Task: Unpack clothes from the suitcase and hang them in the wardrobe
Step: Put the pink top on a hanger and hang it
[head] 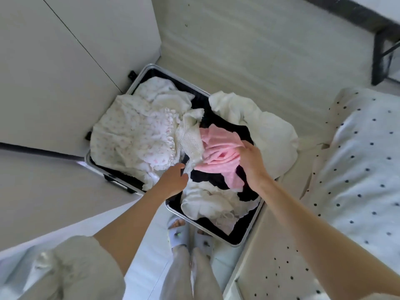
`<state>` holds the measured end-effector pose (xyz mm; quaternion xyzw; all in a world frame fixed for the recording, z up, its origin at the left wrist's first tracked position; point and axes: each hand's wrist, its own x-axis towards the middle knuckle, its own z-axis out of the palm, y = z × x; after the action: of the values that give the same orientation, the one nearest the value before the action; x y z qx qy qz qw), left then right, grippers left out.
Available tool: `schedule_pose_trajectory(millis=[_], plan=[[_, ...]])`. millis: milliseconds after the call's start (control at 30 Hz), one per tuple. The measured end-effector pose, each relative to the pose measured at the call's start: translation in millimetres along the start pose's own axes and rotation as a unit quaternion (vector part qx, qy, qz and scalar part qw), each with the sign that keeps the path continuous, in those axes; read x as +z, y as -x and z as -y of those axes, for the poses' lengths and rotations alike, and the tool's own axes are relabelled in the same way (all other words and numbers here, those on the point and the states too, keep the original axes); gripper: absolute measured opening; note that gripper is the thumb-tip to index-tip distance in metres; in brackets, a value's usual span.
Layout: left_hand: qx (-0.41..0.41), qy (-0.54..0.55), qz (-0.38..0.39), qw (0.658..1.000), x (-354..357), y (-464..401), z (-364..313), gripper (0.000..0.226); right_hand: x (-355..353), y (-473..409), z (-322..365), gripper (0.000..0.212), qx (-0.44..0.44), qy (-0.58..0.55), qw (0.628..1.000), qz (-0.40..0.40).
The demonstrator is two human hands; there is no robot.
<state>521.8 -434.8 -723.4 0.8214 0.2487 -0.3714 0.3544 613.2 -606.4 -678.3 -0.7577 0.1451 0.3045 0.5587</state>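
An open suitcase [238, 240] with a silver frame and black lining lies on the floor, full of clothes. A pink knitted garment [218, 148] lies in its middle, and my right hand [251, 161] grips its right edge. Beside it a cream lace garment [190, 137] stands up in folds; my left hand [175, 178] pinches its lower end. A white floral ruffled piece [134, 135] fills the left half. A large white garment [266, 124] spills over the right rim. More white pieces [207, 202] lie near my feet.
The closed pale wardrobe doors [65, 72] stand to the left, right against the suitcase. A bed with a polka-dot cover [357, 169] runs along the right. A dark metal frame [381, 53] is at the top right. My feet in slippers [188, 237] stand at the suitcase's near edge.
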Motion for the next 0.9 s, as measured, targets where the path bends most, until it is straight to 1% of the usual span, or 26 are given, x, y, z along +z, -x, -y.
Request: schedule_pose_trajectory(millis=[100, 167, 233, 300, 367, 433, 567, 600, 667, 700, 767, 833, 900], plan=[[0.008, 0.049, -0.028, 0.998, -18.4, 52.7, -20.9, 0.043, -5.9, 46.4, 34.7, 0.021, 0.028, -0.064, 0.997, 0.033], [0.003, 0.107, -0.059, 0.992, -28.6, 89.4, -28.2, 0.040, -8.2, 78.5, 53.4, 0.026, 0.028, -0.079, 0.995, 0.052], [-0.006, 0.181, -0.083, 0.980, -33.9, 126.4, -26.1, 0.038, -8.1, 111.4, 66.1, 0.023, 0.026, -0.056, 0.995, 0.074], [-0.001, 0.234, -0.099, 0.967, -37.4, 161.8, -21.8, 0.039, -6.1, 140.9, 76.0, 0.020, 0.007, -0.030, 0.993, 0.117], [0.016, 0.252, -0.109, 0.961, -37.1, 197.8, -12.8, 0.040, -0.2, 170.5, 81.5, 0.021, -0.003, -0.009, 0.987, 0.160], [0.030, 0.281, -0.110, 0.953, -33.1, 226.9, 1.1, 0.040, 10.0, 198.5, 84.8, 0.023, 0.012, 0.018, 0.981, 0.193], [0.042, 0.394, -0.095, 0.913, -24.8, 278.6, 38.5, 0.042, 45.0, 247.3, 83.3, 0.032, 0.035, 0.087, 0.961, 0.261], [0.049, 0.439, -0.083, 0.893, -23.9, 292.7, 47.5, 0.044, 55.5, 258.7, 83.6, 0.032, 0.040, 0.097, 0.955, 0.278], [0.063, 0.518, -0.028, 0.853, -24.5, 318.7, 62.4, 0.055, 73.2, 278.0, 85.7, 0.024, 0.051, 0.120, 0.948, 0.289], [0.077, 0.522, -0.011, 0.849, -25.0, 333.7, 73.3, 0.061, 83.9, 292.4, 88.0, 0.021, 0.053, 0.133, 0.945, 0.293], [0.104, 0.482, -0.014, 0.870, -24.5, 363.1, 95.0, 0.069, 106.9, 320.0, 89.4, 0.026, 0.048, 0.133, 0.937, 0.319], [0.121, 0.458, -0.049, 0.879, -26.3, 389.7, 115.0, 0.072, 131.2, 346.1, 89.8, 0.029, 0.032, 0.131, 0.930, 0.341], [0.131, 0.439, -0.103, 0.883, -29.0, 412.2, 134.1, 0.064, 158.0, 372.9, 89.3, 0.032, 0.008, 0.142, 0.928, 0.343]])
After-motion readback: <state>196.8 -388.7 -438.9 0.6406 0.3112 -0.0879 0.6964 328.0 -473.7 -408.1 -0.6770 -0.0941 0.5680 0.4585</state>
